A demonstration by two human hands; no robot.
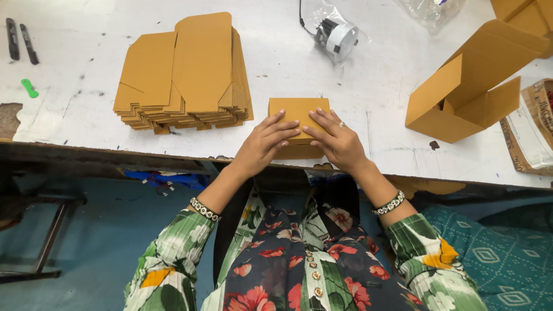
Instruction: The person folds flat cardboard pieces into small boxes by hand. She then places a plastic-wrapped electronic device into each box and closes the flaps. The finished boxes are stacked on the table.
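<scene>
A small closed brown cardboard box [296,109] sits at the near edge of the white table [368,98]. My left hand [264,144] rests on its left side, fingers spread over the top. My right hand [339,141] presses on its right side, fingers flat across the lid. Both hands grip the box between them. A stack of flat, unfolded brown box blanks [187,75] lies just to the left of the box.
A larger open brown carton [466,86] stands at the right. A small grey motor in a clear bag [337,35] lies behind the box. Black pens [20,39] and a green clip [29,88] lie far left. A printed packet [533,129] sits at the right edge.
</scene>
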